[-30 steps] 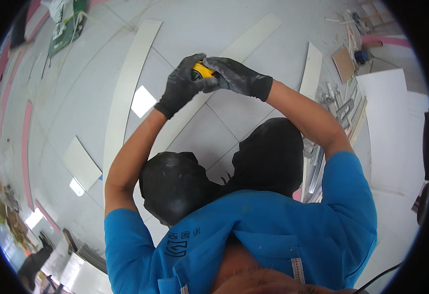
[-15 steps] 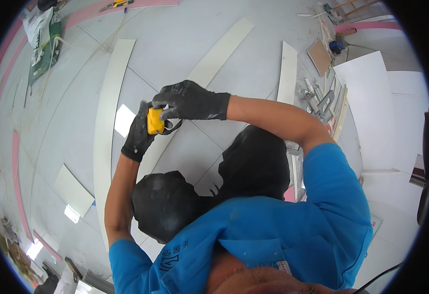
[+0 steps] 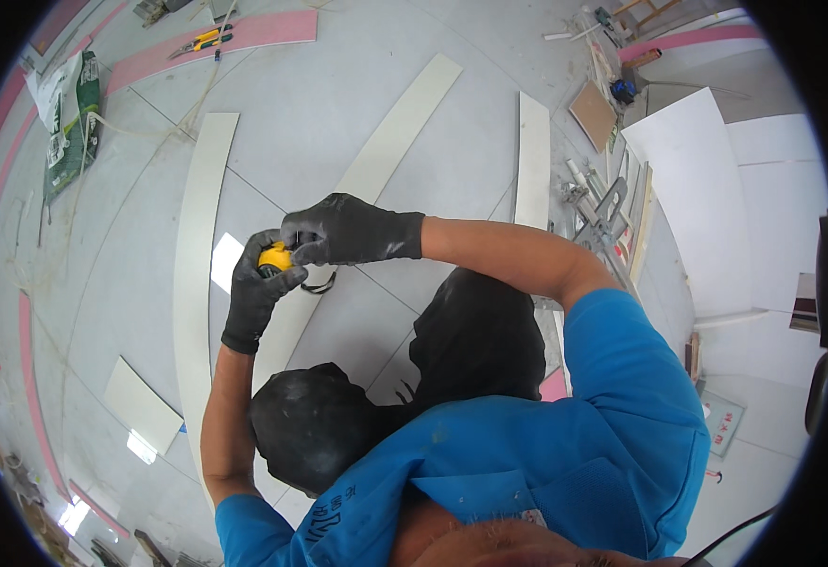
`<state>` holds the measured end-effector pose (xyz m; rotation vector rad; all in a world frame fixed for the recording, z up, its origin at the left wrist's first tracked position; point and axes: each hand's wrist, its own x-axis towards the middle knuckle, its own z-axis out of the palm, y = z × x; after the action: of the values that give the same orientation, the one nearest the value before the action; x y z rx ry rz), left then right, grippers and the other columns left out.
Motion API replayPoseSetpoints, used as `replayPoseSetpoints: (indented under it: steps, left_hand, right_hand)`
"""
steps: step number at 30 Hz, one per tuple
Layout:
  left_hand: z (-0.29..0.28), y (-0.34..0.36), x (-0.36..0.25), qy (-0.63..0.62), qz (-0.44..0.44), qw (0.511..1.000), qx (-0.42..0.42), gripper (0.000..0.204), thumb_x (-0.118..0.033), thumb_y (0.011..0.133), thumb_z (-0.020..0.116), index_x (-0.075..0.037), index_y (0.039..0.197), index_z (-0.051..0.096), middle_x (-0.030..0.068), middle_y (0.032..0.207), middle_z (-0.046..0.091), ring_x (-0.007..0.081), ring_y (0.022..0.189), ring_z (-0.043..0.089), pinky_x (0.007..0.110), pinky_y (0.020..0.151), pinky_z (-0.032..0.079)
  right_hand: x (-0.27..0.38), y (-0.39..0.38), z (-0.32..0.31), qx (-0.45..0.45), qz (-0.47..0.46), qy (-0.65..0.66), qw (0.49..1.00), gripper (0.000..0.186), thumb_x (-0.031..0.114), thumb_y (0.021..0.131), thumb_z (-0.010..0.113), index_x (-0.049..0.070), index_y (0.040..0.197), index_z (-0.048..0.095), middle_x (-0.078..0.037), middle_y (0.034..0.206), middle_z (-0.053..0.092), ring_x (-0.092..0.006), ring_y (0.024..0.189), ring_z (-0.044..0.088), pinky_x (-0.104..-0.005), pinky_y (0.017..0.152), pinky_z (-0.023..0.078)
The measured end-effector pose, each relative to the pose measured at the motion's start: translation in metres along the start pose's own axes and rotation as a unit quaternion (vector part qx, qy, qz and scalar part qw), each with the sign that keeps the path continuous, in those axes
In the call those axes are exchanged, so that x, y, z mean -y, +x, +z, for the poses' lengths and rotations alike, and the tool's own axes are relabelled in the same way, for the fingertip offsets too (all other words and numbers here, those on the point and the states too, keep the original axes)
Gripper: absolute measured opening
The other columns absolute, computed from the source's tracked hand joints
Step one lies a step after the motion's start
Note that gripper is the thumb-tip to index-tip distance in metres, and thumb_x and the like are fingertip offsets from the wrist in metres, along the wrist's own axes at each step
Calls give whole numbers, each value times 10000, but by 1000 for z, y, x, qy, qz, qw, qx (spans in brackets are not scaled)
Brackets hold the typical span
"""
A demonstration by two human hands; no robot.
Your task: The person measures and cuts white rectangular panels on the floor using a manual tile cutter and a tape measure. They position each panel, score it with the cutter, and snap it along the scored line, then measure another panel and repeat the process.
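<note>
- Your left hand, gloved in black, is wrapped shut around a small yellow tool; only its top shows above the fingers, so its kind cannot be told.
- Your right hand, also gloved, is curled closed over the tool from the other side, fingertips touching it. A dark loop hangs just below that hand.
- The tool sits between both hands, held up well above the tiled floor.
- Risk: thick gloves dull your feel; a slipped grip would probably drop the tool onto the tiles.
- Risk: the loop hangs free and could snag a finger.
- Risk: long white strips lie on the floor directly beneath your hands, and metal parts lie beyond your right hand; stepping on either could shift your footing.
</note>
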<state>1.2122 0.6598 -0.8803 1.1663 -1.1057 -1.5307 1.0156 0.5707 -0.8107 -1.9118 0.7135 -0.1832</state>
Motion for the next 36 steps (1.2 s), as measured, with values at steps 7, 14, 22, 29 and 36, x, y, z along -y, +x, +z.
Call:
replayPoseSetpoints:
  steps: [7,14,22,29,36]
  left_hand:
    - [19,9,-4,354,162,918,-75,659,-115,699,817,-24,1269,500,142,1140,569,267,970,606,345,827,528]
    - [19,0,-3,213,19,976,29,361,-116,825,728,-53,1126,538,29,893,588,77,769,554,241,634,487]
    - [5,-1,26,238,101,958,120,401,-249,799,767,-23,1089,606,79,930,627,201,810,595,335,763,489]
    - [-104,-116,126,212,-205,954,57,257,-278,912,628,-22,917,642,52,765,607,162,697,578,295,635,459]
    - [-155,-245,161,141,-310,939,36,208,-208,928,592,-29,941,698,0,801,640,87,702,546,272,641,458]
  right_hand:
    - [-12,0,6,-68,87,139,984,254,209,828,682,26,967,573,-88,802,639,-194,698,635,-318,626,509]
    - [-1,-5,14,-56,-84,-146,984,207,122,816,651,22,966,550,-145,872,635,-319,812,638,-399,709,497]
    - [-7,-12,17,-20,-28,-93,995,252,188,794,673,50,957,539,-119,768,625,-294,722,628,-399,664,483]
    - [-87,-37,-120,-272,68,232,931,220,208,886,587,70,1058,587,-24,887,574,-94,706,539,-260,628,498]
    - [-248,-99,-191,-435,95,472,761,215,152,914,578,20,1083,592,-52,927,597,-130,761,553,-273,656,466]
